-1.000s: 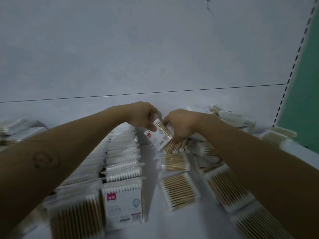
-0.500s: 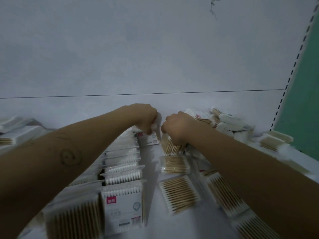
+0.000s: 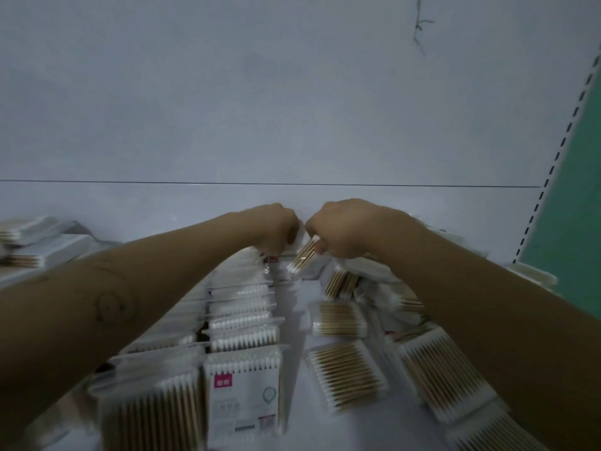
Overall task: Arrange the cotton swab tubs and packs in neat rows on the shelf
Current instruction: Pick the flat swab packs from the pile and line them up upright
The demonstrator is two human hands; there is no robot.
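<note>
the fingers of the left hand (image 3: pixel 276 227) curl down out of sight behind its knuckles, so i cannot tell whether they grip anything. the right hand (image 3: pixel 341 229) pinches a thin swab pack (image 3: pixel 304 255), thumb on its face and fingers clamped behind. the pack is tilted, its upper end hidden in the fist, at the back of the shelf (image 3: pixel 300 428) just beside the far end of the standing row (image 3: pixel 242 320). both forearms cover much of the stock, and the near packs are blurred and cut off by the frame edge.

the packs are flat, clear plastic sleeves of pale wooden sticks with white cotton tips. the front pack (image 3: pixel 244 395) has a white card with a pink square. two loose packs (image 3: pixel 346 374) lie flat right of the row. the back panel (image 3: pixel 292 92) is smooth and grey-white.

half a second ago the sticks were tucked under the right hand; now they slant out below its thumb.
</note>
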